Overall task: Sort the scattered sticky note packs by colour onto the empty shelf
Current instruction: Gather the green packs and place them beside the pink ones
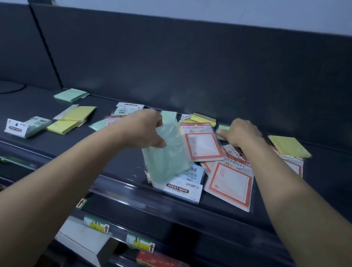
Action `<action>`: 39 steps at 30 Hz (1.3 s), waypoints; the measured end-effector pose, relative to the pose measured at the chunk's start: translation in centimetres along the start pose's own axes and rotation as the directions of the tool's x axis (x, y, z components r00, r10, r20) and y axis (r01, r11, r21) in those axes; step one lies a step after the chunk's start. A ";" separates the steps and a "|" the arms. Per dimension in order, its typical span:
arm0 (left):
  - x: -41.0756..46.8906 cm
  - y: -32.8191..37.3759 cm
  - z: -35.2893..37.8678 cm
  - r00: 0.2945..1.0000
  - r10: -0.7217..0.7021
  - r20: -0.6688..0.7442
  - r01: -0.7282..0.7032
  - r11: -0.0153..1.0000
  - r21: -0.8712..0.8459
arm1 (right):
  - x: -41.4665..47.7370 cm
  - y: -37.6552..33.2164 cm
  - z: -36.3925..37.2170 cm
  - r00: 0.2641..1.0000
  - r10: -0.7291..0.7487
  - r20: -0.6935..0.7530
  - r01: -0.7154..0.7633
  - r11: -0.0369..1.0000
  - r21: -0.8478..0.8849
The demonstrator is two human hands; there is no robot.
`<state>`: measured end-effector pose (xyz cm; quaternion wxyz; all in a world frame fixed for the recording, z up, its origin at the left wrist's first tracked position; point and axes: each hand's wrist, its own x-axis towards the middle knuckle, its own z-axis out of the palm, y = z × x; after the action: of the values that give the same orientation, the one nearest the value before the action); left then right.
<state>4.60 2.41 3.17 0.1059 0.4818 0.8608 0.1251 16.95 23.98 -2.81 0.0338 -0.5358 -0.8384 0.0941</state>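
At the bottom of the frame, below the working level, sit price labels (96, 224) and a red box (162, 264). Above them runs the front lip of the dark shelf (64, 145), where the packs lie unsorted. Nearest the lip at centre is a blue-and-white pack marked STICKY NOTE (182, 189), with an orange-bordered pack (230, 184) just right of it and more of that kind overlapping behind. The left hand (141, 130) pinches the upper end of a green pack (165, 155) in a clear sleeve, thumb on the near face, and the pack hangs tilted over the blue-and-white one. The right hand (241, 134) is laid on the orange pile at centre right with its thumb pointing left. Its fingers are hidden behind the knuckles, so whether it grips anything cannot be told. Farther back lie yellow packs (77, 115) at left, a second green pack (70, 94) at upper left and a yellow pack (290, 145) at right, all before the dark back panel (197, 61). The step in hand looks like pulling greens out of the mixed heap. The next move probably calls for carrying this one leftward to the other green, clear of the yellows.
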 end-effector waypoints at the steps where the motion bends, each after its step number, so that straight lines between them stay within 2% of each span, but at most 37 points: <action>1: -0.2 -0.3 -0.4 1.000 -0.001 -0.024 0.001 1.000 -0.009 | 0.4 -0.2 0.2 1.000 0.024 0.006 -0.024 1.000 0.004; 5: -0.9 -1.1 -1.7 0.992 0.013 -0.124 -0.021 0.997 -0.069 | 1.4 -0.9 1.0 0.994 0.112 -0.001 -0.112 0.994 -0.014; 10: -0.5 -1.0 -1.8 0.967 0.064 -0.246 -0.100 0.986 -0.135 | 2.4 -0.9 0.9 0.968 0.239 0.078 -0.241 0.970 0.020; 14: -0.1 -0.4 -1.4 0.948 0.069 -0.310 -0.127 0.977 -0.171 | 2.3 -0.9 0.6 0.942 0.326 0.076 -0.330 0.943 0.045; 20: 0.3 0.3 -1.0 0.932 0.117 -0.343 -0.182 0.969 -0.164 | 3.0 0.0 -0.1 0.885 0.465 0.015 -0.454 0.856 0.247; 23: 0.7 0.5 -0.7 0.924 0.137 -0.357 -0.211 0.961 -0.178 | 3.1 0.7 0.1 0.904 0.422 -0.066 -0.383 0.870 0.310; 26: 1.0 0.8 -0.5 0.905 0.176 -0.388 -0.272 0.939 -0.209 | 2.5 1.0 -0.5 0.913 0.375 -0.159 -0.267 0.845 0.464; 29: 1.2 1.3 -0.6 0.870 0.218 -0.442 -0.349 0.906 -0.241 | 0.3 0.7 -2.4 0.914 0.231 -0.334 -0.047 0.878 0.477; 31: 1.1 1.7 -0.5 0.847 0.251 -0.468 -0.408 0.871 -0.272 | -1.9 0.8 -3.6 0.887 0.145 -0.439 0.073 0.894 0.441; 34: 0.6 2.1 -0.3 0.811 0.321 -0.489 -0.510 0.797 -0.324 | -5.8 1.0 -5.1 0.826 0.109 -0.552 0.167 0.889 0.426; 39: -1.5 2.7 0.4 0.757 0.456 -0.467 -0.641 0.655 -0.399 | -13.5 2.1 -5.8 0.731 0.198 -0.653 0.142 0.892 0.430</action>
<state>7.65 2.48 3.74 0.0488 0.6448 0.6049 0.4648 25.40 13.34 3.08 0.4606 -0.5224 -0.7127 0.0837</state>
